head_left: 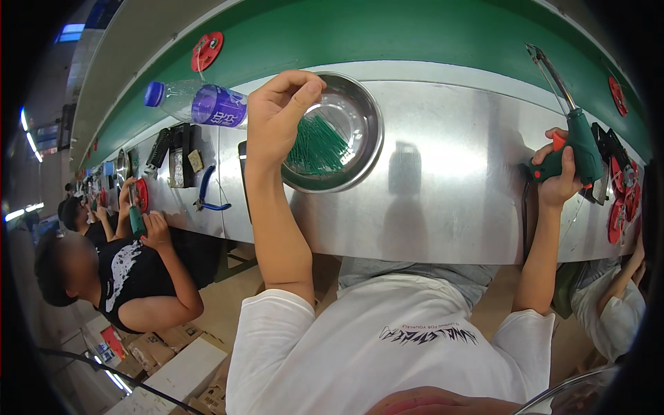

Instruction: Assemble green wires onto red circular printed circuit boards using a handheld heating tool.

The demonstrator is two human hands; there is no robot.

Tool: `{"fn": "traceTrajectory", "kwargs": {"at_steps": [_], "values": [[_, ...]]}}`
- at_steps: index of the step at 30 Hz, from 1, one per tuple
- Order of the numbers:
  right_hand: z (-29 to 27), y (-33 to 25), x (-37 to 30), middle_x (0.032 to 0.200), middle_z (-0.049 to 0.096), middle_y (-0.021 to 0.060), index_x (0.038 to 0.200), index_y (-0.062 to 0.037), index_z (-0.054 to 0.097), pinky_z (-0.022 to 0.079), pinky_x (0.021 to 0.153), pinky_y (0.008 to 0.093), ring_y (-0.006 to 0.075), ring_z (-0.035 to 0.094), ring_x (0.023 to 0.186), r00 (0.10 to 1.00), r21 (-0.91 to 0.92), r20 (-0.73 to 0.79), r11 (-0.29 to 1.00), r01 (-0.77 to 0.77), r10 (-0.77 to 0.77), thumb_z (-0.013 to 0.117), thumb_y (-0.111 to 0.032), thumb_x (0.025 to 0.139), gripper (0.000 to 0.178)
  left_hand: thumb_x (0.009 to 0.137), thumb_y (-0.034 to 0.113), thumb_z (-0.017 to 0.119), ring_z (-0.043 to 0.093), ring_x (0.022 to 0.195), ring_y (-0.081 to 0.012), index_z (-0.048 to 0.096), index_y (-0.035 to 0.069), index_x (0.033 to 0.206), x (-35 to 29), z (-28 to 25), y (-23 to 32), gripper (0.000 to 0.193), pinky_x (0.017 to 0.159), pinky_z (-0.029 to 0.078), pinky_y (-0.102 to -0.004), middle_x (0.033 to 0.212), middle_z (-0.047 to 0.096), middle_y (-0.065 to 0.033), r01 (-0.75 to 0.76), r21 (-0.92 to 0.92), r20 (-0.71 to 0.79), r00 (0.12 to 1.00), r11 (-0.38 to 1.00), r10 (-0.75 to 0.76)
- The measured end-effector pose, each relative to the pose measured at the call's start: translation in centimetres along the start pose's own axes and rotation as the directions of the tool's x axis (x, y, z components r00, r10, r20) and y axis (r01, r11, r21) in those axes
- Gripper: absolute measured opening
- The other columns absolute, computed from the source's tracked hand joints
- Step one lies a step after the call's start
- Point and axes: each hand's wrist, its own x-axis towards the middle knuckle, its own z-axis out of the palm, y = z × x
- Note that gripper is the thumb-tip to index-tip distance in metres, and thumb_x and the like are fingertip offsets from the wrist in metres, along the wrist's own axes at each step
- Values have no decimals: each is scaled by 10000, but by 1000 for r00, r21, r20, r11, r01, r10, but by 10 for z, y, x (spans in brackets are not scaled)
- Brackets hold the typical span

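Note:
My left hand (278, 117) is raised over the left rim of a round steel bowl (374, 131). Its thumb and index finger press together in a pinch; what they hold, if anything, is too small to make out. A bundle of thin green wires (319, 146) lies in the bowl, partly behind this hand. On the right, my right hand (564, 169) grips a green soldering gun (586, 149) with a red trigger. Its long metal tip points up and away from me, above the bench's far edge.
A clear bottle (187, 101) with a purple label lies left of the bowl. Blue-handled pliers (205, 190) and a black tray (181, 155) sit farther left. Red discs (626, 200) are at the far right. A co-worker (138, 270) sits at left, another person (609, 304) at right.

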Motion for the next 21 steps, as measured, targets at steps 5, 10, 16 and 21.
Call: {"fn": "traceTrajectory", "kwargs": {"at_steps": [5,10,16,21], "values": [[2,2,0,1022,630,207,1158,85,554,487,497,286,165,583,540,1000,-5,-16,1000,-4,4,488,-189,995,325,931,110,721,627,863,-140,705,-58,1015,-2,-4,-2,189,830,509,-266,947,693,-81,-4,-321,16,1000,947,10],[0,-1,0,1014,632,200,1154,83,556,486,497,285,162,584,542,1000,-2,-8,1000,1,-1,495,-185,995,318,953,49,669,646,875,-176,690,-85,1052,-1,-8,-6,167,824,529,-295,958,695,-118,-13,-534,90,993,845,72],[1,2,0,1008,648,218,1173,102,569,466,498,277,179,598,524,1000,37,-11,999,2,-2,517,-154,973,329,950,28,648,665,876,-189,689,-89,1044,0,-11,-4,156,823,541,-305,952,702,-135,-18,-608,101,990,793,99],[3,2,0,994,654,213,1144,99,585,462,500,277,180,595,515,1000,42,-25,999,0,1,519,-151,969,312,898,-12,640,634,848,-206,688,-95,991,1,-11,-5,133,806,514,-326,909,687,-148,-29,-627,89,990,779,109]]}}
